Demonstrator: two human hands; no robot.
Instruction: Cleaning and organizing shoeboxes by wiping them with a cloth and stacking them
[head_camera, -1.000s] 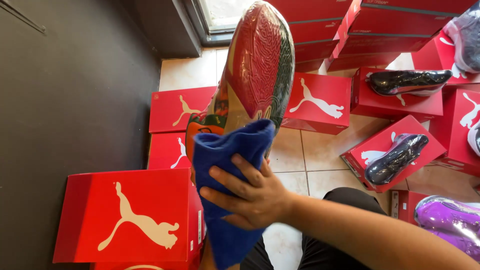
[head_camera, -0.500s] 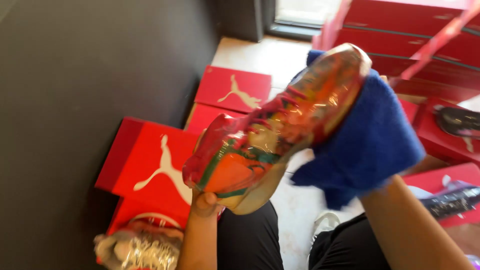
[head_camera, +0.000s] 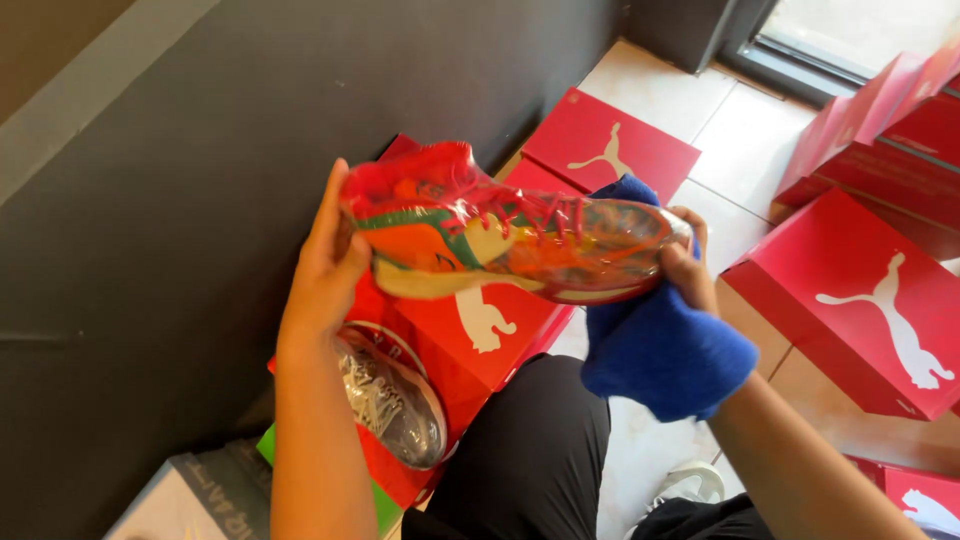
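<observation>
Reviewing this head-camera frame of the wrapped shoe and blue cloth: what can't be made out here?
- Shoe, head view: pattern smeared by motion blur and glare off its clear wrap.
- Right hand: palm hidden by the blue cloth; only the fingertips show.
- Left hand: its fingers are behind the shoe's heel.
- Second wrapped shoe: partly covered by the left forearm.
- Grey box: cut off by the bottom edge.

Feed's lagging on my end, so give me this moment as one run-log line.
left hand: holds heel of multicoloured shoe | right hand: holds toe end, blue cloth draped beneath | shoe: raised sideways above red boxes
</observation>
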